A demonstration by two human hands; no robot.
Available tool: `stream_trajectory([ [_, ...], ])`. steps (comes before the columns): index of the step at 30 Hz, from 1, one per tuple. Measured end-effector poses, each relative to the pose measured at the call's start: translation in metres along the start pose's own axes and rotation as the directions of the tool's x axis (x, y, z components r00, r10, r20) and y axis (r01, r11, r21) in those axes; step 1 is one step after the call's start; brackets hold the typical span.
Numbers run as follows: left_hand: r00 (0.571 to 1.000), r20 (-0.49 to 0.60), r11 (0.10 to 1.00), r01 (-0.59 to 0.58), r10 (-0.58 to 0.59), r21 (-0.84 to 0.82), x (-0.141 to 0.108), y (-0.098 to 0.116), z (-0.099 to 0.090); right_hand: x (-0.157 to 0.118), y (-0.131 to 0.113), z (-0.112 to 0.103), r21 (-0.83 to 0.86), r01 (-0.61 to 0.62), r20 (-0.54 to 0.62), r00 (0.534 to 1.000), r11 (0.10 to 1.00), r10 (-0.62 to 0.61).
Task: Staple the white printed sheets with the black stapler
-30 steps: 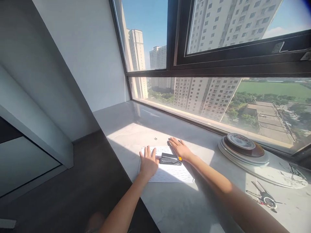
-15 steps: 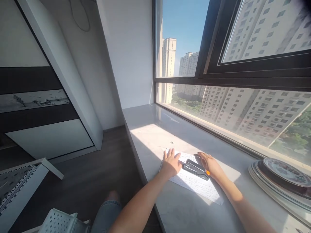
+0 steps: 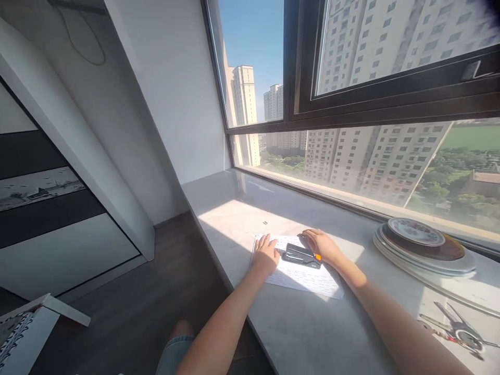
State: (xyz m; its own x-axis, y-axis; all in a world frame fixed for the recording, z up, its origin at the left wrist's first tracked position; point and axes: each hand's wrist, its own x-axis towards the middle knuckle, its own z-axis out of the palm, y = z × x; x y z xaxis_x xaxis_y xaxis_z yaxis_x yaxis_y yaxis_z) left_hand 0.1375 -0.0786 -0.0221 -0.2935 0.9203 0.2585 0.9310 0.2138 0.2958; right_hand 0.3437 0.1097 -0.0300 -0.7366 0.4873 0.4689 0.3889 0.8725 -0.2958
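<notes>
My left hand (image 3: 266,256) lies flat on a sheet of paper (image 3: 308,284) with lines of writing, its fingers stretched out. A black stapler (image 3: 300,256) with an orange end rests on the paper, between my two hands. My right hand (image 3: 321,245) is curled at the stapler's right side, close to the orange end. A small dark thing (image 3: 300,235) shows at its fingertips, too small to name. Beyond the paper, small strips like staples (image 3: 265,223) lie on the sunlit sill.
A stack of plates (image 3: 424,250) stands on the marble sill (image 3: 312,338) at the right. Nearer me lie metal tools like pliers (image 3: 463,330). The window (image 3: 351,114) runs along the far side. A white-framed piece of furniture (image 3: 47,307) stands at the lower left.
The view has swung to the right, bringing the tools into sight. My left hand stays on the paper, and my right hand stays beside the stapler with its fingers curled.
</notes>
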Motion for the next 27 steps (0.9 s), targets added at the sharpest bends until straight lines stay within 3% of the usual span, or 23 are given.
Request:
stream_trajectory([
  [3, 1.000, 0.018, 0.999, -0.001, 0.001, 0.036, 0.001, -0.002, -0.001, -0.003, -0.014, -0.013, 0.044, 0.013, -0.060, 0.998, 0.999, -0.011],
  [6, 1.000, 0.022, 0.998, -0.004, 0.003, 0.059, 0.002, -0.002, -0.002, -0.003, -0.032, -0.031, 0.244, 0.016, -0.171, 0.985, 0.970, 0.027],
  [10, 1.000, 0.031, 0.998, 0.001, -0.003, 0.066, 0.004, -0.002, -0.002, 0.006, -0.055, -0.054, 0.453, 0.091, -0.015, 0.995, 0.887, -0.094],
  [14, 0.999, 0.051, 0.997, -0.008, 0.004, 0.081, 0.006, -0.003, -0.002, 0.013, -0.071, -0.050, 0.476, 0.147, 0.116, 0.967, 0.867, -0.228],
  [17, 0.999, 0.047, 0.995, -0.024, 0.019, 0.093, 0.007, -0.004, -0.002, 0.010, -0.071, -0.039, 0.509, 0.133, 0.148, 0.960, 0.851, -0.238],
  [20, 0.999, 0.038, 0.994, -0.037, 0.033, 0.100, 0.008, -0.006, 0.000, 0.003, -0.060, -0.037, 0.633, 0.062, 0.133, 0.973, 0.771, -0.188],
  [25, 0.998, 0.054, 0.997, -0.032, 0.028, 0.066, 0.010, -0.008, 0.001, -0.002, -0.041, -0.040, 0.733, 0.014, 0.256, 0.921, 0.680, -0.295],
  [27, 0.998, 0.059, 0.998, -0.034, 0.032, 0.047, 0.011, -0.008, 0.002, -0.001, -0.039, -0.037, 0.743, 0.017, 0.229, 0.933, 0.669, -0.278],
])
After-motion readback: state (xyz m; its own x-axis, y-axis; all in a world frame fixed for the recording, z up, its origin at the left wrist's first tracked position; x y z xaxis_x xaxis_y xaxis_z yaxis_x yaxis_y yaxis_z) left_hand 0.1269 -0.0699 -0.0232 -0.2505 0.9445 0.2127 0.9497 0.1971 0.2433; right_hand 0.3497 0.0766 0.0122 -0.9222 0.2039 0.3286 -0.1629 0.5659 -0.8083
